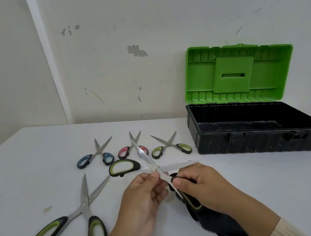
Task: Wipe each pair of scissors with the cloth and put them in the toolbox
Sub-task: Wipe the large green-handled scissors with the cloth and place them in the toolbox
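Note:
Both hands hold a large pair of scissors (144,154) with green-and-black handles, blades spread wide, above the table's middle. My left hand (141,198) pinches it at the pivot. My right hand (200,184) grips its lower handle; the other handle sticks out to the upper left. A dark cloth (220,228) lies under my right wrist; I cannot tell whether the hand also grips it. The black toolbox (256,138) stands at the right with its green lid (239,72) open; no scissors show in the part of its inside that I can see.
A second large green-handled pair (83,210) lies spread at the left front. Three small pairs lie in a row behind: blue-handled (99,154), pink-handled (124,152), green-handled (169,143). The white table meets a wall at the back.

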